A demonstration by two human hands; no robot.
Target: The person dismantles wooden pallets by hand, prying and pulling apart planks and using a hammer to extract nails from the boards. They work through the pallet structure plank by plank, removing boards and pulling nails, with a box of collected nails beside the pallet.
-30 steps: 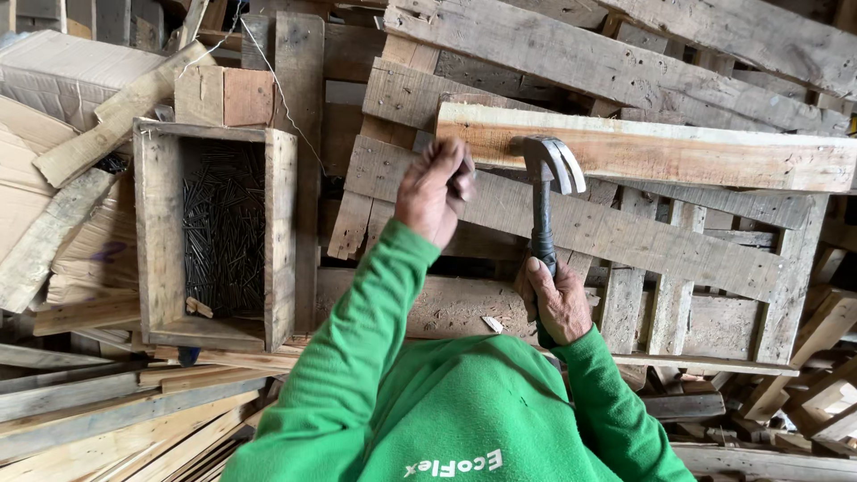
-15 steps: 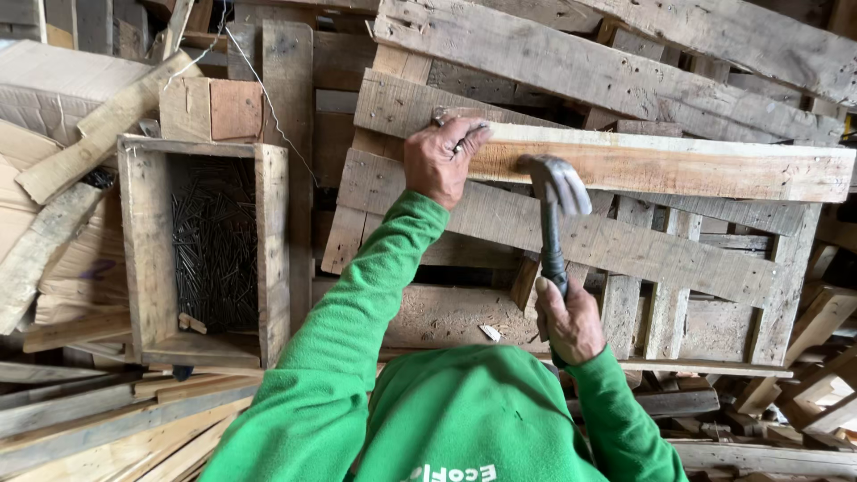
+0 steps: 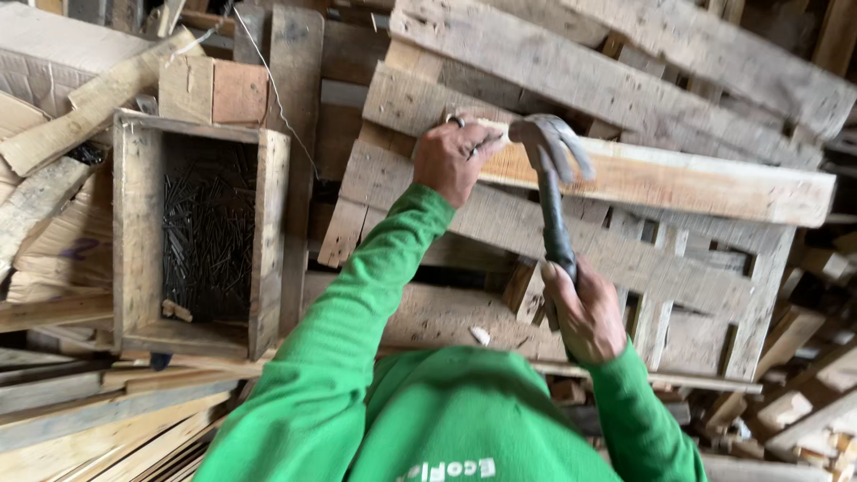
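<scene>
My left hand [image 3: 451, 161] rests on the left end of a pale wooden plank [image 3: 678, 183], fingers pinched together as if on a small nail that is too small to make out. My right hand [image 3: 585, 312] grips the dark handle of a claw hammer [image 3: 553, 170]. The hammer's steel head sits right beside my left fingertips, over the plank's end. The plank lies across a weathered wooden pallet [image 3: 625, 268]. Both arms are in green sleeves.
An open wooden box [image 3: 134, 232] full of dark nails stands to the left. Rough boards and pallets [image 3: 625, 71] are stacked behind. Offcuts and slats [image 3: 80, 419] lie at the lower left, and scrap blocks [image 3: 794, 402] at the lower right.
My left hand slid along to the plank's left end and pinched there. The hammer head came down from above the plank to just beside my left fingers.
</scene>
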